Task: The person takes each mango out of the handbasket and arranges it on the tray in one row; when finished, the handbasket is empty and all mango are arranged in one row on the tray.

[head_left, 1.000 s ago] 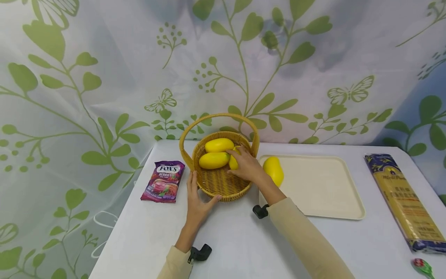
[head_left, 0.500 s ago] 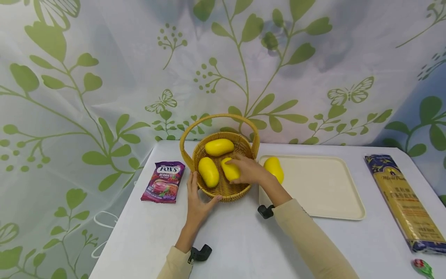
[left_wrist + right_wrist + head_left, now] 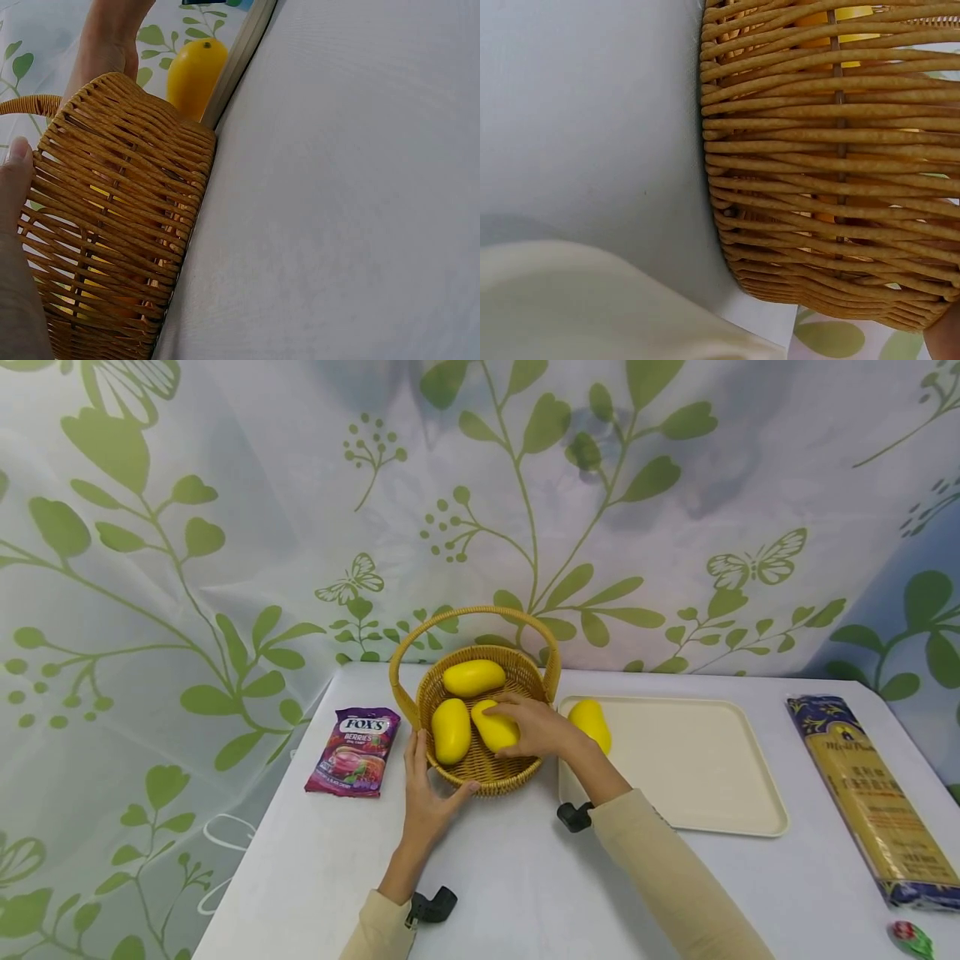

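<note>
A woven wicker basket with a tall hoop handle stands near the back of the table. Inside lie yellow mangoes: one along the back, one at the left, and one at the right. My right hand reaches over the basket's right rim and grips the right-hand mango, its fingers hiding part of it. My left hand rests against the front left of the basket, fingers extended along the side and thumb at the rim. In the right wrist view the basket wall hides the grip.
Right of the basket, a cream tray carries another mango at its left edge. A purple candy bag lies to the left. Far right are a pack of noodles and a small wrapped lollipop. A patterned curtain hangs behind the table.
The left mango has turned from lying crosswise to pointing frontward. My right hand has moved slightly frontward, with the right mango now apart from the others. The left hand has stayed still.
</note>
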